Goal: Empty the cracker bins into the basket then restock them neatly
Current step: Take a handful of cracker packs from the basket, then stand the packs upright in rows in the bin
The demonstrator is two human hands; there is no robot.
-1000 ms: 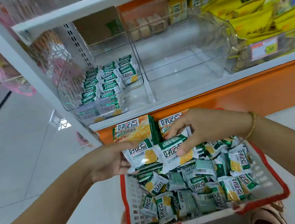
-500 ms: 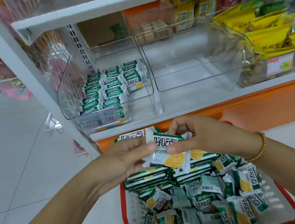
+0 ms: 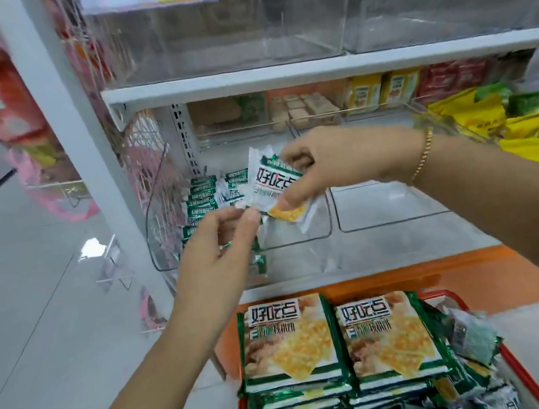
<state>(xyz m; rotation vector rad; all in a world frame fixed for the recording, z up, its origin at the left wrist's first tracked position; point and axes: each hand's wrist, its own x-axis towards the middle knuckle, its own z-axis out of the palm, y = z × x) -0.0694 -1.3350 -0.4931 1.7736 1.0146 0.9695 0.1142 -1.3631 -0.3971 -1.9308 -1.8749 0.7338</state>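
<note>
My right hand (image 3: 334, 162) grips a small stack of green-and-white cracker packets (image 3: 270, 183) over the left clear bin (image 3: 163, 237). My left hand (image 3: 221, 237) pinches the stack's lower left corner. Rows of the same packets (image 3: 201, 195) stand on edge inside that bin. The clear bin to its right (image 3: 390, 203) holds nothing. Below, the red basket (image 3: 518, 364) carries two stacks of larger cracker packs (image 3: 339, 338) and several loose small packets (image 3: 471, 336).
Yellow and green snack bags (image 3: 503, 128) fill the bin at the far right. An upper shelf (image 3: 313, 71) with clear bins hangs above. A white upright post (image 3: 88, 179) and pink wire rack (image 3: 147, 158) stand at left. An orange base panel (image 3: 440, 282) lies below the shelf.
Both hands have lifted the packet stack out of the basket and up to the left bin. The view has tilted upward, bringing the upper shelf into sight.
</note>
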